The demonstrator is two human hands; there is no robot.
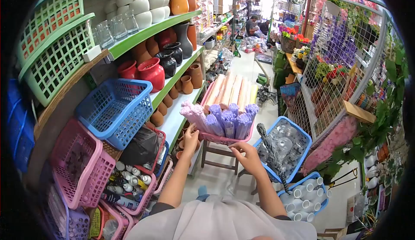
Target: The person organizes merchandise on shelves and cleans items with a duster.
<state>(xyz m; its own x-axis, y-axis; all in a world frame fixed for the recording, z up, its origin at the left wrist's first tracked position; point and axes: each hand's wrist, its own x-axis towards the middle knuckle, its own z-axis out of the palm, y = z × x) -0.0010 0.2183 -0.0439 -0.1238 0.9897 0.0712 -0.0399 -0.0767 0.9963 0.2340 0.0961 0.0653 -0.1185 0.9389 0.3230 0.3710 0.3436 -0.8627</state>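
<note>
A pink plastic basket (225, 139) rests on a brown wooden stool (219, 152) in front of me. Bundles of fuzzy purple stems (228, 122) in clear sleeves stand along its near side, with pale pink bundles (193, 114) at the left corner. Behind them lie long peach-coloured rolls (231, 89). My left hand (190, 139) is at the basket's left front corner, just below the pink bundles, fingers apart. My right hand (247, 157) is close to the front rim, toward its right end, with thumb and fingers spread and nothing in them.
Shelves (166, 24) of pots and vases line the left, above stacked baskets (114, 110). To the right are a blue basket (302, 153) of clear-wrapped items, another of white cups (304, 199), and a wire rack (333, 58) with artificial flowers. A person (252, 26) is far down the aisle.
</note>
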